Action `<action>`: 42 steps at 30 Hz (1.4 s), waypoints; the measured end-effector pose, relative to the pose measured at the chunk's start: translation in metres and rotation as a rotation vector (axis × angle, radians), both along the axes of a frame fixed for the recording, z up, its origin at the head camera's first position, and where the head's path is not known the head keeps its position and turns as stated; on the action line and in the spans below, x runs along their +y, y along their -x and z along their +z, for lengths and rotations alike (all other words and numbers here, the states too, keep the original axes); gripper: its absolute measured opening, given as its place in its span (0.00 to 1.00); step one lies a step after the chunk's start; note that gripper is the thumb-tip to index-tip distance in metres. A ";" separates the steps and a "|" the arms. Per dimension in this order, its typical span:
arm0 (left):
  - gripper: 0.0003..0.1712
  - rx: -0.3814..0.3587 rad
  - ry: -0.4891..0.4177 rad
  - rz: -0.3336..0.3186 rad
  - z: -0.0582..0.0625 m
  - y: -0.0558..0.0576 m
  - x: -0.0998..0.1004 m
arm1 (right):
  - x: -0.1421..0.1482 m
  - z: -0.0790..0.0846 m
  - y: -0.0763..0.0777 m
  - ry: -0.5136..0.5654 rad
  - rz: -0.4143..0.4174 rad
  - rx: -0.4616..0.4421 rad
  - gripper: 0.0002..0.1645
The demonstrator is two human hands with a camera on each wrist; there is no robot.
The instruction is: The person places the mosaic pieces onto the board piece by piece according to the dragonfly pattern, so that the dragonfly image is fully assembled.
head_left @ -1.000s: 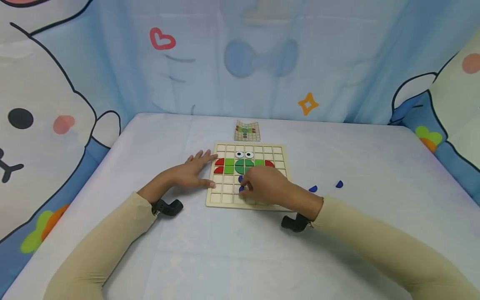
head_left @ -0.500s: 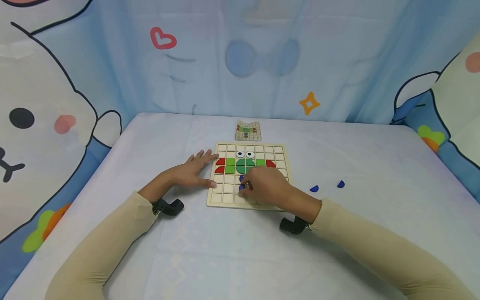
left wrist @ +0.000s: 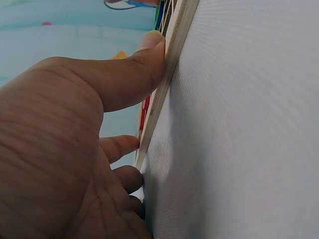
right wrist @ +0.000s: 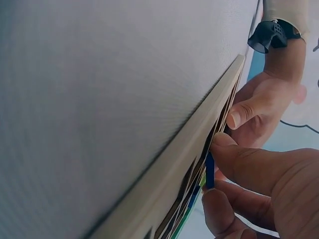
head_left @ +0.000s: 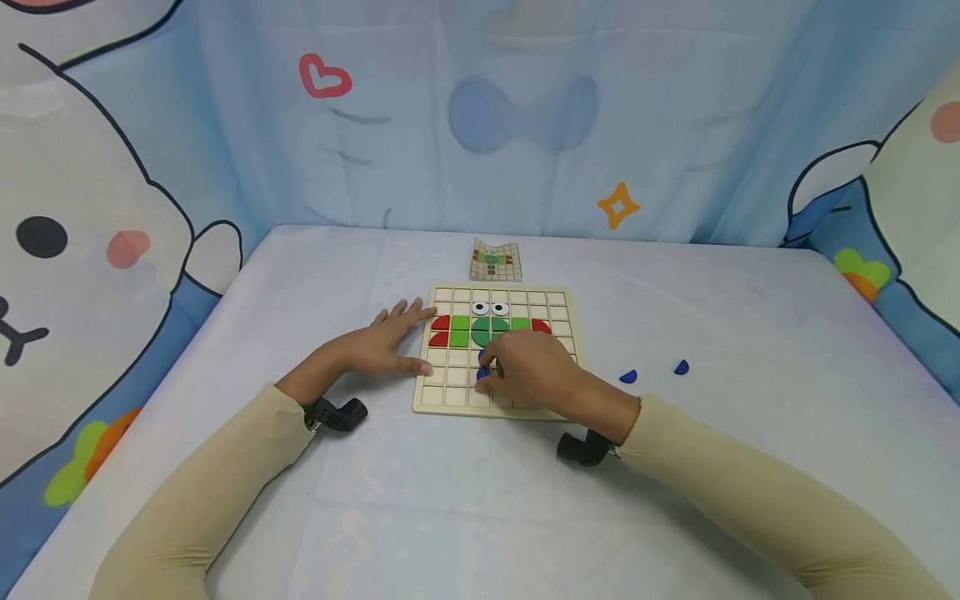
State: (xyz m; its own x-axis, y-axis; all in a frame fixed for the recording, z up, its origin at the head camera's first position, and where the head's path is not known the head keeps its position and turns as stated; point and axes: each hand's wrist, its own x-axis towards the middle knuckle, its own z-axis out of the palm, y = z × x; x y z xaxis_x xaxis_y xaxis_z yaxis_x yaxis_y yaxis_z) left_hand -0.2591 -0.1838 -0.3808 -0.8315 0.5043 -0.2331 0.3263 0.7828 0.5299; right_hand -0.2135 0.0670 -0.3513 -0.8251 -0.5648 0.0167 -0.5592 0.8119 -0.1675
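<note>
A light wooden grid board (head_left: 452,397) lies flat on the table with coloured pieces set in its squares. My left hand (head_left: 381,343) is spread at the board's left side, its thumb and a fingertip touching the edge; the left wrist view shows the thumb against the rim. Over the board's lower middle, my right hand (head_left: 534,367) pinches a small blue piece (right wrist: 210,172) between thumb and finger, seen edge-on close over the squares. Another blue piece (head_left: 481,355) lies just beyond, partly covered by the fingers. The right hand hides the board's lower right squares.
Two loose blue rounded pieces, a nearer one (head_left: 628,377) and a farther one (head_left: 681,367), lie right of the board. Behind it stands a small curled pattern card (head_left: 496,262). Round white eye pieces (head_left: 480,308), red pieces (head_left: 440,323) and green pieces (head_left: 460,338) fill several squares.
The right hand has shifted very slightly left on the board, its fingers staying at the blue piece. The left hand and the loose pieces stay in place.
</note>
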 end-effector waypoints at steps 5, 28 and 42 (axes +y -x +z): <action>0.55 0.003 -0.009 -0.004 0.002 0.000 0.000 | 0.000 0.000 0.000 -0.008 -0.002 -0.003 0.20; 0.55 0.000 0.005 0.000 0.001 0.000 0.000 | 0.008 0.007 -0.006 0.006 -0.037 -0.076 0.17; 0.55 -0.008 0.006 -0.001 0.002 0.000 0.001 | 0.098 0.023 -0.022 0.023 -0.176 -0.081 0.17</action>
